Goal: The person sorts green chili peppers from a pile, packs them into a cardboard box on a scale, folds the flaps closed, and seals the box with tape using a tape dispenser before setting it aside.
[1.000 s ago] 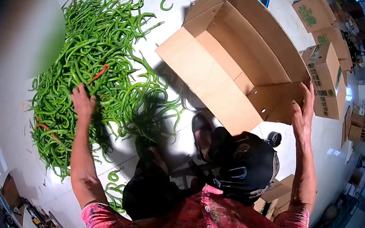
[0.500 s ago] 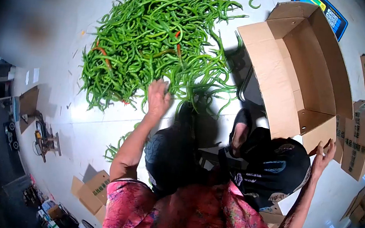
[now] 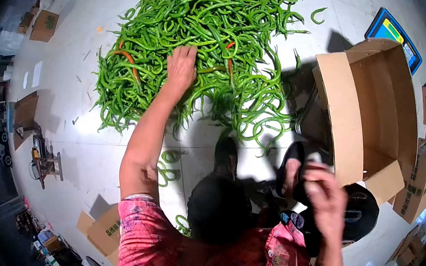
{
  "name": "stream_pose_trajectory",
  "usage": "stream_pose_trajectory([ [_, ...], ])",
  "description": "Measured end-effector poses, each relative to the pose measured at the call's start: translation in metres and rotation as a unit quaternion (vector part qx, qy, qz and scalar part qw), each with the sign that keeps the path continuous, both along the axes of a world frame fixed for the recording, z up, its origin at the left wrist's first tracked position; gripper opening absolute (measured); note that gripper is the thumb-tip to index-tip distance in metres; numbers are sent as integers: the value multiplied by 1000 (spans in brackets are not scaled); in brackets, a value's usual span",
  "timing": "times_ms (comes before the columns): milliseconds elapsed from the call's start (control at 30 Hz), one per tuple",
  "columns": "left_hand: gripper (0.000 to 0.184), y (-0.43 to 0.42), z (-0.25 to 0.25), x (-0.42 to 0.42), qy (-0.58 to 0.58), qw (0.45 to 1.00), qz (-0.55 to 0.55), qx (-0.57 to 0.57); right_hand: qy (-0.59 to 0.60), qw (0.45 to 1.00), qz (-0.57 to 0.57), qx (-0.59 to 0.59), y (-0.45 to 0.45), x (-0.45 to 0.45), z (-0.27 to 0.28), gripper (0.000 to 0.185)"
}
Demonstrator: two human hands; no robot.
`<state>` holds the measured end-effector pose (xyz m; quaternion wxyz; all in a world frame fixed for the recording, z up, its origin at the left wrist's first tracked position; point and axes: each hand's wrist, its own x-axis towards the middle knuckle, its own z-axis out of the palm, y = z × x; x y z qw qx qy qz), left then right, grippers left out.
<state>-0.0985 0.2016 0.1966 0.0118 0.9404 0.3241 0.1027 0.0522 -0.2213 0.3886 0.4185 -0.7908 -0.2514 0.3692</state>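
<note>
A large heap of long green chili peppers (image 3: 205, 29) lies on the pale tiled floor, with a few red ones among them. My left hand (image 3: 181, 67) rests on the near side of this heap, back up, its fingers stretched forward over the peppers. Nothing shows lifted in it. My right hand (image 3: 325, 193) is raised above my right knee, just left of the near end of an open cardboard box (image 3: 340, 117). Motion smears its bent fingers, so I cannot make out whether they hold anything. The visible inside of the box shows bare cardboard.
Behind the box stands a blue scale display (image 3: 395, 36). Printed cartons (image 3: 417, 181) are stacked at the right, and another carton (image 3: 103, 229) lies at the lower left. A small wooden stool (image 3: 47, 162) stands at the left. Loose peppers (image 3: 168, 167) lie near my feet.
My left hand has moved forward from the heap's near edge onto the peppers. The right hand has left the box's near end and come inward over my knee. The head view has shifted.
</note>
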Motion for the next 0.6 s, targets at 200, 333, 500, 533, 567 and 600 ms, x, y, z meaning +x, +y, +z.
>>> stream_pose_trajectory([
  [200,84,61,-54,59,92,986,-93,105,78,982,165,-44,40,-62,-132,26],
  [333,89,78,-64,79,159,974,-151,61,154,967,153,-134,39,-54,-149,36],
  [500,83,60,-46,45,163,947,-272,49,224,969,47,-92,22,-51,-177,45],
  [533,85,61,-50,43,153,947,-273,66,157,983,62,-71,22,-56,-188,35],
  [567,88,61,-54,41,142,948,-273,83,156,981,80,-85,16,-58,-192,31],
  [600,87,62,-55,47,171,949,-255,76,151,979,98,-97,25,-55,-185,28],
])
